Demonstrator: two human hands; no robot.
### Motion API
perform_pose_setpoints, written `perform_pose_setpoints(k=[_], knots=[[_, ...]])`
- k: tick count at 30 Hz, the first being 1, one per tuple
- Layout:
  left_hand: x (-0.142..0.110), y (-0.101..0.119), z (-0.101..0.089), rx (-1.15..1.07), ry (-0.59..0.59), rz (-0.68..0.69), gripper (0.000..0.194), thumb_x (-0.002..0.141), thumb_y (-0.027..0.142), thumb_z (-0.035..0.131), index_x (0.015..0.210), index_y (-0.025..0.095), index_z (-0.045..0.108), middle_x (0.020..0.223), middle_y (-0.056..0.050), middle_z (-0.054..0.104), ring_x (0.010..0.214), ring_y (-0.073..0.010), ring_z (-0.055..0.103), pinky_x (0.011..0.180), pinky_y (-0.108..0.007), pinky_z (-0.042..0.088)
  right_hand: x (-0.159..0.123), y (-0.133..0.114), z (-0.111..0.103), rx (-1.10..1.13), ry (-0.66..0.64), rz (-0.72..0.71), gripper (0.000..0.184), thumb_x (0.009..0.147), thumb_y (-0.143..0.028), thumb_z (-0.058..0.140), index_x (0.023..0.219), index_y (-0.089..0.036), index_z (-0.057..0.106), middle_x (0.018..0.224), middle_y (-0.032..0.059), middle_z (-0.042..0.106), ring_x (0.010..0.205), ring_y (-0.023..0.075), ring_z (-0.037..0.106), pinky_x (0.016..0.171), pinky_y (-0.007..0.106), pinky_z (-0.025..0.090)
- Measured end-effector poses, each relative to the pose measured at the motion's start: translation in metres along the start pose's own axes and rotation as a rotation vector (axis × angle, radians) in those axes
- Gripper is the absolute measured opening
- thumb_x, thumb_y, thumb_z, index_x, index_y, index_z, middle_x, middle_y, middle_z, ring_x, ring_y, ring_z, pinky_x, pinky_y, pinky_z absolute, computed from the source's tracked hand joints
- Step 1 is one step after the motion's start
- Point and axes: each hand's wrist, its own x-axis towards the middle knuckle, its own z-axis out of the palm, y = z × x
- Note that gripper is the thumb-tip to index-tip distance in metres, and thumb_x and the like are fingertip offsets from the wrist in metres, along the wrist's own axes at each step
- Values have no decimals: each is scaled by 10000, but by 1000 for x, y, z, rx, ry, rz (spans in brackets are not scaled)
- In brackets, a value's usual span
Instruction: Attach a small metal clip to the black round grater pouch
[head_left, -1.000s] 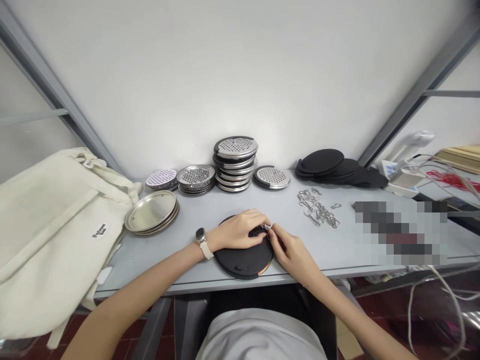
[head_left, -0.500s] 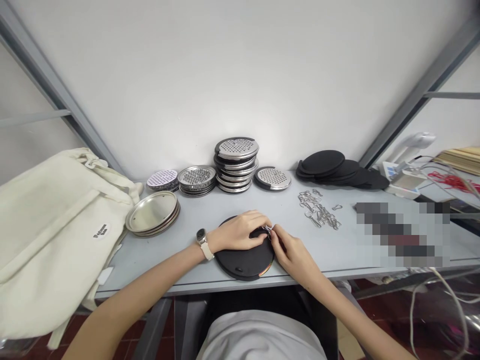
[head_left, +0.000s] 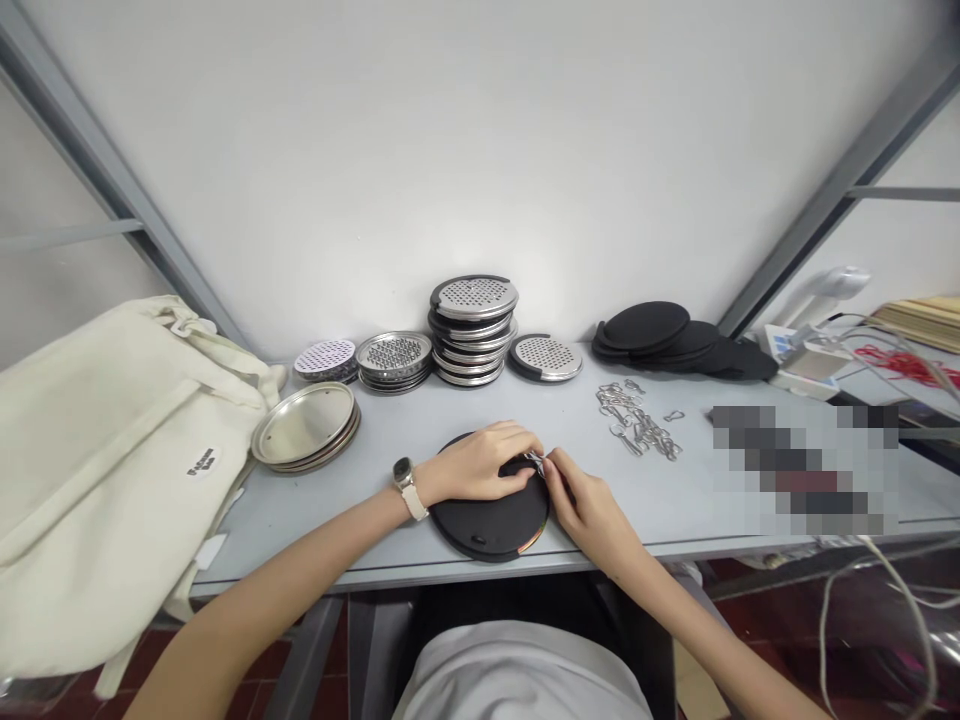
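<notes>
A round black disc (head_left: 489, 520) lies flat near the front edge of the grey table (head_left: 390, 450). My left hand (head_left: 480, 462) rests on its top, fingers curled, wearing a wristwatch (head_left: 403, 478). My right hand (head_left: 581, 500) is at the disc's right edge, thumb and forefinger pinched. Both sets of fingertips meet on a small metal clip (head_left: 535, 460) at the disc's rim. A coloured edge shows under the disc at the lower right.
Behind stand a stack of perforated metal discs (head_left: 472, 328), lower stacks (head_left: 393, 358), a single one (head_left: 546, 356), plain metal lids (head_left: 304, 424), black discs (head_left: 675, 338) and loose metal clips (head_left: 637, 420). A cream bag (head_left: 97, 450) lies left; cables and devices right.
Hardly anything differs: both hands stay at the disc's rim on the metal clip, with only slight finger shifts.
</notes>
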Motion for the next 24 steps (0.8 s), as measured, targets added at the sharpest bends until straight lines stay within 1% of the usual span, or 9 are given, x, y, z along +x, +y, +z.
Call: perform_pose_setpoints(k=[5,12,16,24], knots=[[0,0,0,-7,-6,7,195,828,116,508,1017,158,530,963,-66,599,938,-182,547,872,-305,440,0,-1,-1,2,11,-8,191,956,-279,315,782,-231,379,592,-48,409,484,116,411,491,222,326],[0,0,0,-7,-8,5,175,831,120,501,998,156,537,948,-67,601,927,-183,548,867,-309,442,2,-3,-2,-26,-31,-14,192,941,-267,327,774,-227,411,599,-27,456,512,129,452,496,222,350],[0,0,-1,-10,-9,1,168,834,126,491,991,160,540,946,-69,602,926,-187,551,867,-318,444,2,-3,-2,-28,-29,-21,195,938,-265,323,776,-225,422,603,-19,470,513,133,463,493,222,358],[0,0,0,-17,-6,13,179,835,117,489,1003,155,537,955,-70,604,928,-183,549,865,-315,444,1,-4,-3,-26,-25,-6,205,949,-277,305,776,-228,405,604,-21,468,514,135,464,492,225,347]])
